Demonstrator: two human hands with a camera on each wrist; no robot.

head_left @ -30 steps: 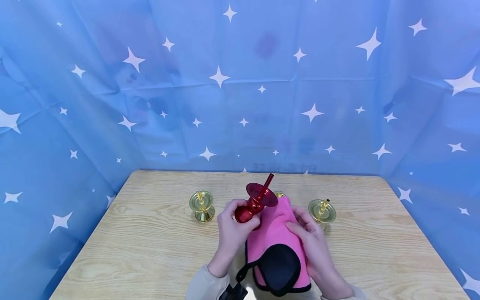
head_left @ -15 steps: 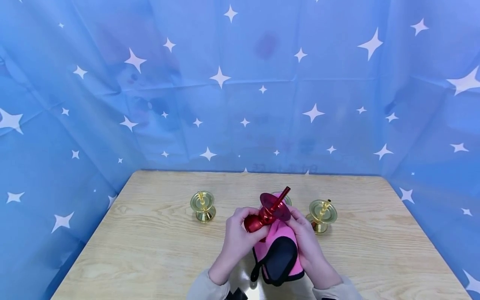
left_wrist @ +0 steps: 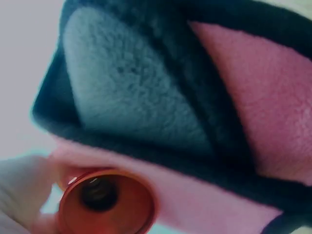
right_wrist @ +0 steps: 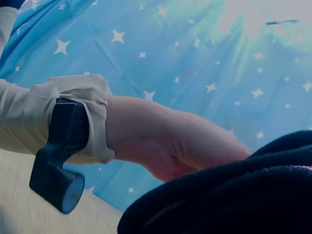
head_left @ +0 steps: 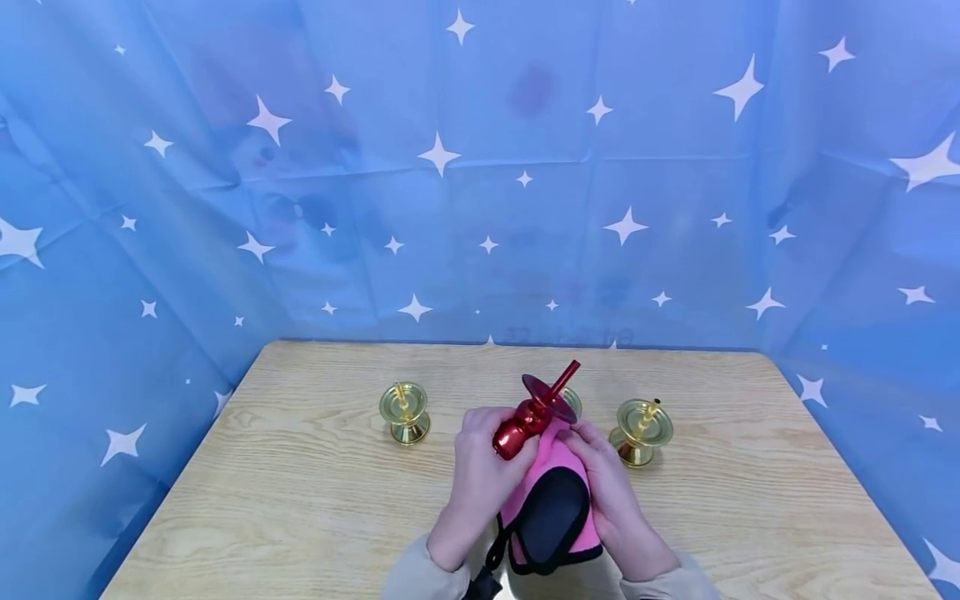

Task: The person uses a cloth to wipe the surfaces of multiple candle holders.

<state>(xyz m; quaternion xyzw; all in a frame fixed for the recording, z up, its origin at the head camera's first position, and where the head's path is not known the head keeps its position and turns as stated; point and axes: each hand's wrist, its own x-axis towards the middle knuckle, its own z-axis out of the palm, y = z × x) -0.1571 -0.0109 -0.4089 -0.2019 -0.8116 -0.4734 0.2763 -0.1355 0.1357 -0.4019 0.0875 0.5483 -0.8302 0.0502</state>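
Observation:
My left hand [head_left: 483, 471] grips a shiny red candle holder [head_left: 517, 429] by its base, tilted so its stem points up and to the right. The hollow underside of that candle holder [left_wrist: 129, 209] shows in the left wrist view. My right hand [head_left: 611, 492] pinches a pink cloth with black trim [head_left: 553, 457] just below the red dish, and the cloth lies against the candle holder. A dark rounded patch [head_left: 553, 517] hangs at the cloth's front. In the right wrist view, the cloth's black edge [right_wrist: 219, 195] hides most of the left hand.
Gold candle holders stand on the wooden table [head_left: 300, 483]: one at left [head_left: 405, 408], one at right [head_left: 645, 425], and one behind the hands [head_left: 573, 402], partly hidden. A blue star-patterned curtain [head_left: 487, 208] hangs around the table.
The red candle holder first moved right and down toward my right hand, then tipped slightly more upright. My right hand has shifted left, bunching the cloth up to the candle holder.

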